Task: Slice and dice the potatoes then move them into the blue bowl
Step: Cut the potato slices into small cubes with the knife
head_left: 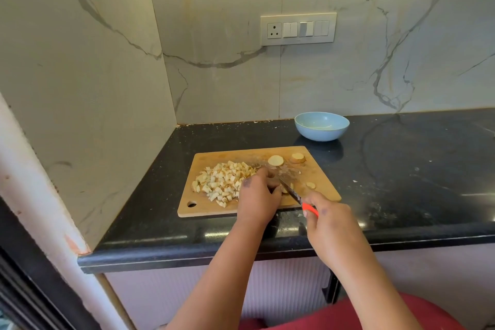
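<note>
Left hand (258, 195) pins a potato slice on the cutting board (325, 187), steadying it for the cut. Right hand (328, 222) grip clenched on knife (294, 195). Diced potato pile (222, 181) pushed left; blue bowl (322, 126) empty on bench (401, 169).

1. Ahead of you, a switch plate (298, 28) with one socket sits on the marble wall (375, 48).
2. A black countertop (401, 174) runs below it.

Black stone counter (401, 169): wooden cutting board (214, 207) front-center, blue bowl (322, 126) behind, apart.
</note>
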### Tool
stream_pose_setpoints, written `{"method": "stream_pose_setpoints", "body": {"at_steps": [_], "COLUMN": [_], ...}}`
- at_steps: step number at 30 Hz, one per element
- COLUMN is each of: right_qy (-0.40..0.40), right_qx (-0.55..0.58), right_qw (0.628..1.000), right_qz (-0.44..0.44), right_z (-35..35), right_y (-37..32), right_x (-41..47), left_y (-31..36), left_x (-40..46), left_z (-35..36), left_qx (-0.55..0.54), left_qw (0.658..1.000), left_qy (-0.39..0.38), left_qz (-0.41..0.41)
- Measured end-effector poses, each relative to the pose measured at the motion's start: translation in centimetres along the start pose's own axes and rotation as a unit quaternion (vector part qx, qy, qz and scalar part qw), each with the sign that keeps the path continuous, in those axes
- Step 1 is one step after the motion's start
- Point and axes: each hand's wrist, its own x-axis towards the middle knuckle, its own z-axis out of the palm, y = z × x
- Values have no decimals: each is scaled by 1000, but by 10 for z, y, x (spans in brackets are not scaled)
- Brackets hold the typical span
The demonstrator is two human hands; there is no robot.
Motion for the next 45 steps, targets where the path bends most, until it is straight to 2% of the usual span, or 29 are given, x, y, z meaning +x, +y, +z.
{"method": "stream_pose_setpoints", "body": {"at_steps": [6, 10, 17, 24, 26, 29, 35, 37, 42, 45], "right_qy": [-17, -61, -127, -151, -114, -17, 120, 141, 149, 153], "right_qx": [-15, -49, -115, -66, -20, 37, 152, 172, 275, 318], "right_qw": [999, 996, 983, 985, 992, 998, 981, 974, 942, 925], "right_qz": [25, 37, 66, 51, 44, 42, 31, 33, 124, 143], "right_z": [3, 8, -35, -71, -75, -60, 13, 20, 23, 21], "right_y": [-4, -15, -27, -8, 2, 20, 41, 44, 55, 57], "right_x": [2, 11, 8, 5, 6, 22, 60, 70, 80, 80], "left_y": [2, 2, 3, 3, 4, 4, 5, 4, 7, 9], "left_x": [0, -1, -3, -4, -5, -6, -8, -10, -13, -8], "left_z": [1, 0, -2, -3, -4, -4, -4, -2, 6, 8], "left_qx": [-1, -1, -11, 0, 7, 1, 2, 18, 138, 131], "left_qw": [1000, 1000, 1000, 1000, 1000, 1000, 999, 998, 986, 988], "left_qy": [-5, -6, -17, -18, -22, -17, -3, 10, 8, -8], "left_qz": [-4, -10, -20, -4, 6, 9, 39, 51, 87, 75]}}
